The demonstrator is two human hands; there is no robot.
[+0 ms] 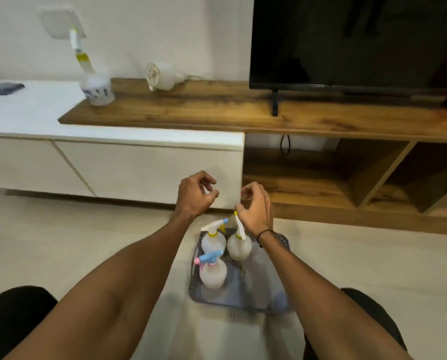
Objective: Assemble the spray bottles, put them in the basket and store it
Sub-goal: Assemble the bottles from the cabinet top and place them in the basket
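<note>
Taking the basket [282, 306] on the floor as the centre of things: far off to its upper left, on the cabinet top [35, 110], one more spray bottle [93, 81] stands by itself, its trigger head already fitted, well apart from the others. A small white fan [162, 75] sits on the wooden shelf [217, 107] beyond it.

Above the basket's left edge hovers the left hand [195, 194], fingers loosely curled with nothing in them. Inside the basket three bottles stand upright: a yellow-collared bottle [213, 240] at the far left corner, a blue-and-pink-headed bottle [213, 271] just nearer the person, and a third bottle [239, 245] at the far side, to the right of the first. All three look assembled. The basket's right half appears bare, though it is blurred.

The right hand [254, 209] hangs just above the third bottle, fingers half-curled near its nozzle; whether it touches I cannot tell, but it grips nothing.

By my reckoning assembly is finished, the cabinet bottle remains to be fetched, and the basket is not yet stored, perhaps in the open shelving [360, 175] to its upper right.
</note>
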